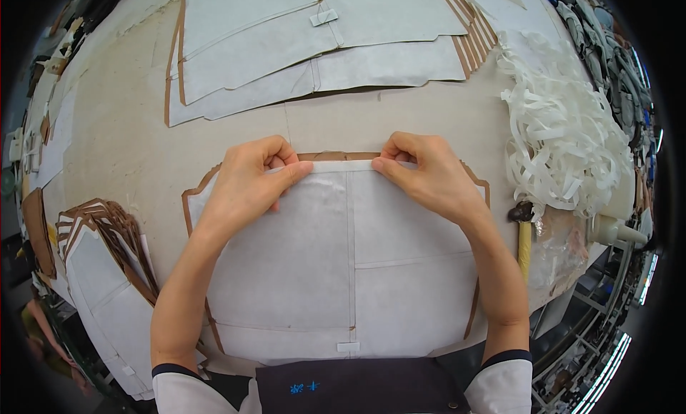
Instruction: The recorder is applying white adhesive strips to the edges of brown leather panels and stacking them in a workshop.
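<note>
A white-backed panel (286, 257) with brown edges lies flat in front of me, crossed by seams, with a small white tab near its near edge. Along its far edge runs a narrow white strip (343, 166), and a brown border shows just beyond it. My left hand (250, 176) pinches the strip between thumb and curled fingers, left of the middle seam. To the right of that seam, my right hand (426, 172) pinches the same strip in a similar way. The stretch between both thumbs lies straight. My forearms cover parts of the panel's sides.
Similar panels (250, 49) lie overlapped at the far side. Smaller brown-edged pieces (107, 271) are stacked at the left. On the right are a tangled heap of white strips (557, 128), a hammer with a yellow handle (525, 249), a clear plastic bag (561, 253) and a nozzle bottle (607, 229).
</note>
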### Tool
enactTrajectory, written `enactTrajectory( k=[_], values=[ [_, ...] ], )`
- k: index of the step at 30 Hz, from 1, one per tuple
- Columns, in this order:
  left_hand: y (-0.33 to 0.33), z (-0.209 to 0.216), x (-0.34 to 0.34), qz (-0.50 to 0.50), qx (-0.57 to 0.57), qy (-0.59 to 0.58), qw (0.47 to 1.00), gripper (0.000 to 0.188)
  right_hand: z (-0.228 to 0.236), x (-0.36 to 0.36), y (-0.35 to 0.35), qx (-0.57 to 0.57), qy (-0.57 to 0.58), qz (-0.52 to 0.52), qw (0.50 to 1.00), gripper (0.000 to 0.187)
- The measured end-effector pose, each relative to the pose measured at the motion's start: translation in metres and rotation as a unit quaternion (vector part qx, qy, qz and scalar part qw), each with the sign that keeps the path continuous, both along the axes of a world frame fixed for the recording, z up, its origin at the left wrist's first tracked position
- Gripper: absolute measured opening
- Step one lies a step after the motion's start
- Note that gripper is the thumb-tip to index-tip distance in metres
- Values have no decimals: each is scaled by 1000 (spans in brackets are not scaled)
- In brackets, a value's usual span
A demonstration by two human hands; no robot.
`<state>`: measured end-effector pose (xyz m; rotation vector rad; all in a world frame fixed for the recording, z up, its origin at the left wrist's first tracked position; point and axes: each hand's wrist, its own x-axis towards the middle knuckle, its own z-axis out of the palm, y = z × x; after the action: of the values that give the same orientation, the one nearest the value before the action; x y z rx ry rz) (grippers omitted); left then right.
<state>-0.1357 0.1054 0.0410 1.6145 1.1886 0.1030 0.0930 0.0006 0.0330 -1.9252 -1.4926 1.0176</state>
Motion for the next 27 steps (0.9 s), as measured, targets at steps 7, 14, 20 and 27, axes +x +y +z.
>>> enactTrajectory(
  k=[7,14,20,27],
  values=[
    [0,0,4,2,4,-3,1000,22,0,3,-1,9,1,12,1000,22],
    [-1,0,4,1,6,8,1000,22,-1,3,-1,3,4,12,1000,21],
    [-1,2,6,-2,11,13,1000,22,3,4,1,-13,-7,15,1000,21],
    [2,0,5,-10,6,15,1000,22,1,4,2,-18,-16,24,999,22]
  ],
)
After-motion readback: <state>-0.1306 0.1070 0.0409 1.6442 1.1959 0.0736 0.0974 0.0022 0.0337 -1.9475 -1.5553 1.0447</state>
